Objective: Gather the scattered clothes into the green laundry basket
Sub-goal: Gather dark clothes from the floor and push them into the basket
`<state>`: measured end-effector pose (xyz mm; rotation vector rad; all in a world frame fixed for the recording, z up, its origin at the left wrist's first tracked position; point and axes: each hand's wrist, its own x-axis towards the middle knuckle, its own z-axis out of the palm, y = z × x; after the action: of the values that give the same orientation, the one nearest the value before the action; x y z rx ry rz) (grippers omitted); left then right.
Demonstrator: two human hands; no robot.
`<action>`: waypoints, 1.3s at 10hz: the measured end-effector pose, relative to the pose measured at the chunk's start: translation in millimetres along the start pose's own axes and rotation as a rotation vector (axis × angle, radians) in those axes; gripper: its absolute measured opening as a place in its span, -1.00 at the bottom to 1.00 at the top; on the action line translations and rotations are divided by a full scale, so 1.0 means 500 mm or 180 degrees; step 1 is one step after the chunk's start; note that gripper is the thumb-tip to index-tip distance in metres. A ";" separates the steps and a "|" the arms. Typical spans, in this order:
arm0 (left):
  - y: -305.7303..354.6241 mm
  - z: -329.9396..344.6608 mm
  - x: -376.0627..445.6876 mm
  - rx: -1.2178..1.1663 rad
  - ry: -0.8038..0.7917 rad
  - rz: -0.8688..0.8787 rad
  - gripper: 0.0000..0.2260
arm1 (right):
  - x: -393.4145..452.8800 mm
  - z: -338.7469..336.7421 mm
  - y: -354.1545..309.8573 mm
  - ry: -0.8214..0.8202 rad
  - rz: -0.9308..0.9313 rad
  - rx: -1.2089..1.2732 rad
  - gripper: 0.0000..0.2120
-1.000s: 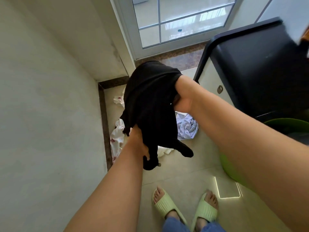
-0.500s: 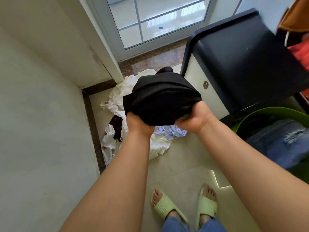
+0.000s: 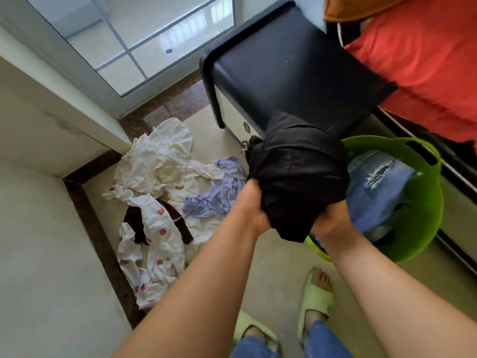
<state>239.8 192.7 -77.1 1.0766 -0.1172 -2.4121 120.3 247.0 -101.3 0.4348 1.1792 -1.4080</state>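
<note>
Head view: left hand (image 3: 251,205) and right hand (image 3: 331,219) both gripping a bunched black garment (image 3: 296,171), held above the near rim of the green laundry basket (image 3: 423,210) at three o'clock, jeans (image 3: 379,187) inside. Scattered at nine o'clock on the floor: white red-spotted garment (image 3: 154,244), lilac shirt (image 3: 219,192); black-topped cabinet (image 3: 291,63) at twelve, partly hidden behind the bundle.

A bundled garment (image 3: 296,174) is held up between the left hand (image 3: 254,208) and right hand (image 3: 331,219), over the near-left rim of the laundry basket (image 3: 423,202) holding jeans (image 3: 379,187), with scattered clothes (image 3: 165,192) on the floor (image 3: 278,254) to the left and a cabinet (image 3: 291,63) beyond.
</note>
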 end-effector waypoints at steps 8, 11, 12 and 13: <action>-0.352 0.180 0.409 0.6793 0.0375 -0.0058 -0.16 | 0.272 -0.368 -0.375 0.2104 0.0027 -0.1272 -0.57; -0.399 0.133 0.592 0.6337 0.0771 -0.1412 -0.13 | 0.356 -0.381 -0.381 0.1886 0.0038 -0.3149 -0.55; -0.442 0.070 0.667 0.6704 0.0732 -0.1681 -0.09 | 0.386 -0.385 -0.365 0.1717 0.0137 -0.4071 -0.45; -0.440 0.041 0.691 0.6904 0.0743 -0.1589 -0.13 | 0.384 -0.388 -0.333 0.1574 -0.0037 -0.4974 -0.20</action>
<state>-59.1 220.4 -356.5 2.0919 -3.0044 -1.5781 -146.9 274.6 -274.7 -0.3792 2.2515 -0.0547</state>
